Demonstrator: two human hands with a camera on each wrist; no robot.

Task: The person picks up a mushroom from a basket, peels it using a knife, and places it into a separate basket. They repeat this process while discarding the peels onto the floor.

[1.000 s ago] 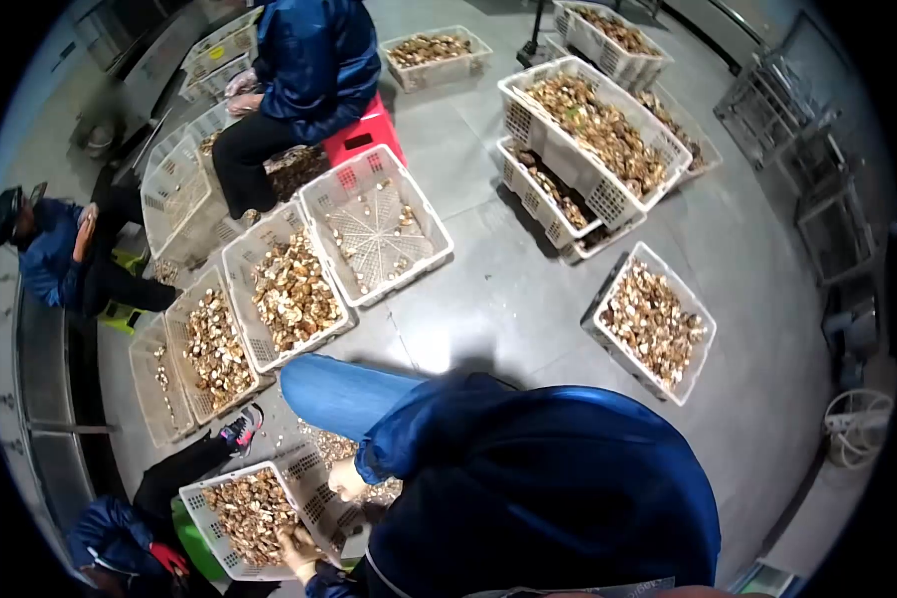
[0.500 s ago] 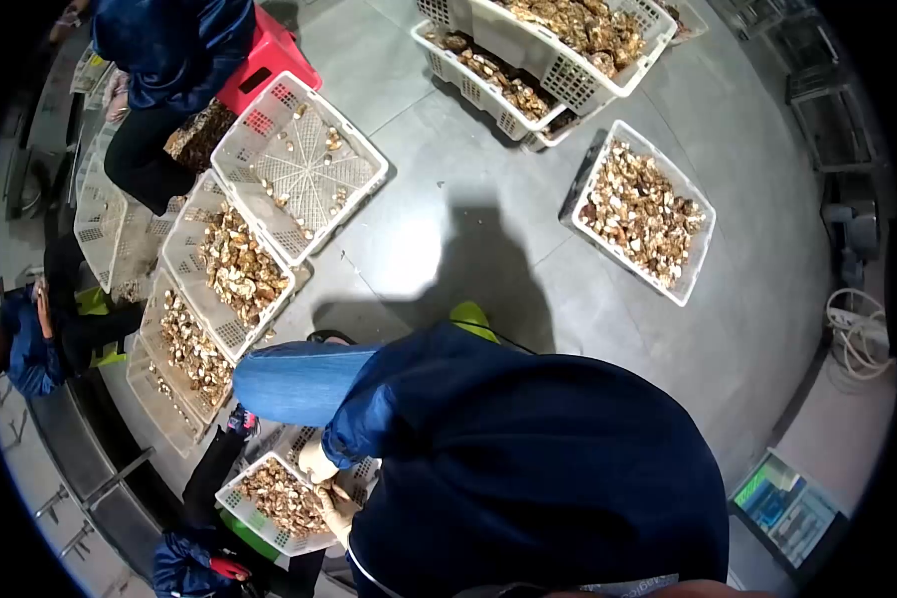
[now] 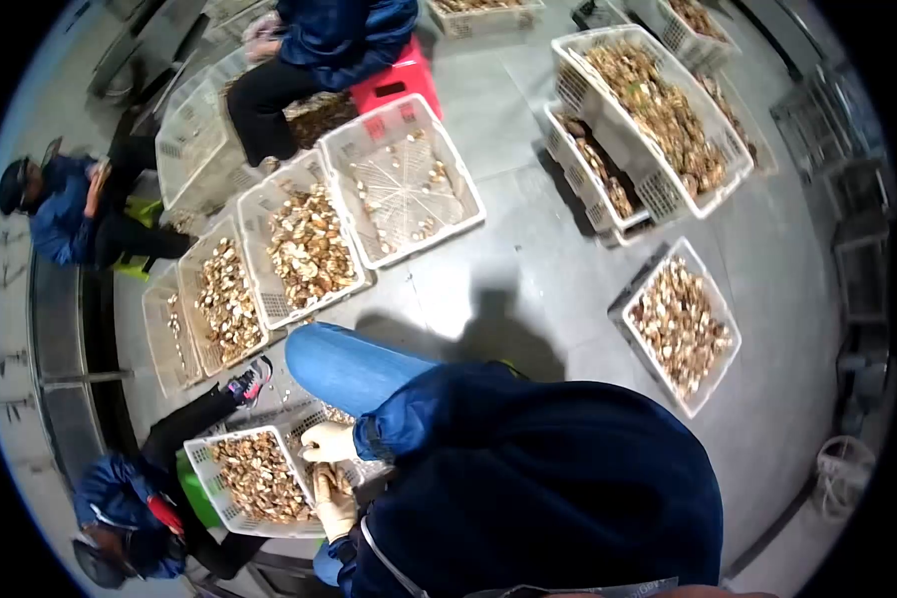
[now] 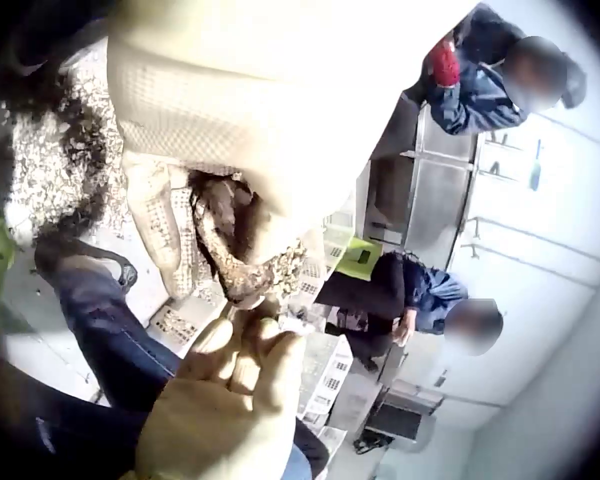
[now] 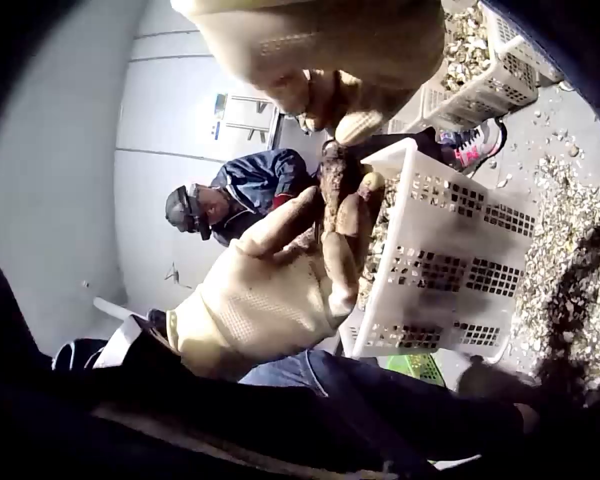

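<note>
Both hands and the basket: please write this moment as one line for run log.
left hand: grips mushroom | right hand: close to mushroom, contact unclear | basket: beside hands, mushrooms inside

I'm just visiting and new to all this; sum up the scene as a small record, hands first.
Left hand: gloved, holds a brown mushroom-like piece
Right hand: gloved, fingers curled at that piece; anything pinched there can't be made out
Nearest crate: white, perforated, heaped with brown-and-white pieces
Floor: grey tile, pale debris beside that crate
Person beyond crate: wears a red glove
Stool: red, a seated person on it
</note>
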